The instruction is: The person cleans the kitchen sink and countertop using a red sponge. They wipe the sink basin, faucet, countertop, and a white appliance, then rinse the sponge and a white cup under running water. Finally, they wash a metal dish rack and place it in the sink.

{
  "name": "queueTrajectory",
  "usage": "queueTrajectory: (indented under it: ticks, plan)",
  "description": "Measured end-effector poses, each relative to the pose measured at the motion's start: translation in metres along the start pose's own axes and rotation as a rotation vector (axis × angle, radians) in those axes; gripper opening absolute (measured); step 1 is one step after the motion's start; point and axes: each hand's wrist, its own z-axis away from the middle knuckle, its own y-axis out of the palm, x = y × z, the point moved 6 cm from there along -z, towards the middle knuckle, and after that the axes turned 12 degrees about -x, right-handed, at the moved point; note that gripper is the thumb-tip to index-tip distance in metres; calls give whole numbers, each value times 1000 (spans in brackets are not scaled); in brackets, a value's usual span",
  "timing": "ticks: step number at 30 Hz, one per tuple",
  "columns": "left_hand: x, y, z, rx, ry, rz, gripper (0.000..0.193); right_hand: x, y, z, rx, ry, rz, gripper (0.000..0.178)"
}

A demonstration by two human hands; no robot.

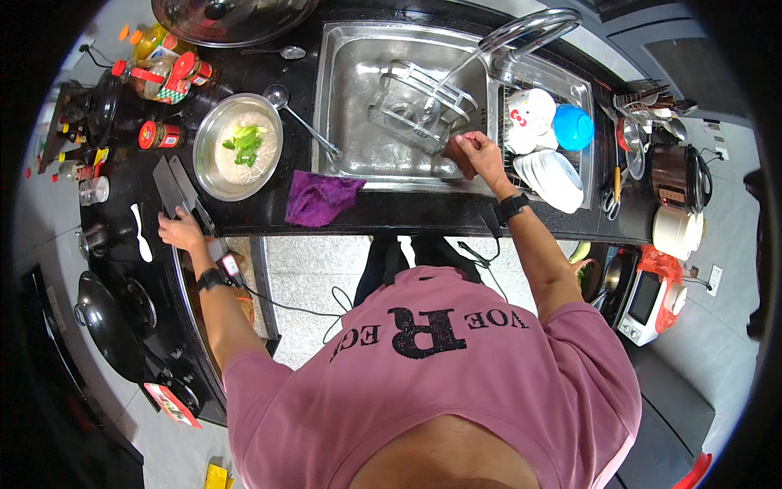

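Note:
Over the sink's front rim, my right hand (482, 155) has its fingers pinched together at the near right corner of a metal rack (430, 102). That rack, with flat bars and a clear-looking base, lies tilted in the steel sink (346, 106). A reddish-brown patch below the fingers may be a reflection. My left hand (183, 232) rests at the counter's front edge with fingers spread, beside the dark handles of two knives. One is a grey cleaver (169, 186). Behind them stands a steel bowl (209, 175) of pale shreds with chopped greens on top.
A purple cloth (322, 198) lies between bowl and sink; a ladle (303, 122) leans on the sink rim. The curved faucet (529, 28) arches over it. White bowls (554, 179) and a blue bowl (573, 128) sit at right. Bottles (155, 41) and jars stand far left.

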Motion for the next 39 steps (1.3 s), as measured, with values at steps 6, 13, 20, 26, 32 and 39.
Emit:
queueTrajectory:
  ticks: [6,13,20,26,32,39]
  plan:
    - [-238,-105,126,660,269,1075,26,18,-14,-20,-146,-39,271,51]
    - [-437,-104,293,1035,339,1191,31,31,8,-36,50,-220,469,34]
    - [-471,-72,338,818,210,908,27,42,22,-30,115,-381,531,25]
    - [-459,-100,308,711,407,749,22,44,29,-26,124,-408,533,24]
    - [-469,-121,287,661,862,540,25,54,31,-23,33,-461,470,20]
    - [-466,-124,273,564,575,641,37,75,29,-33,43,-537,383,17]
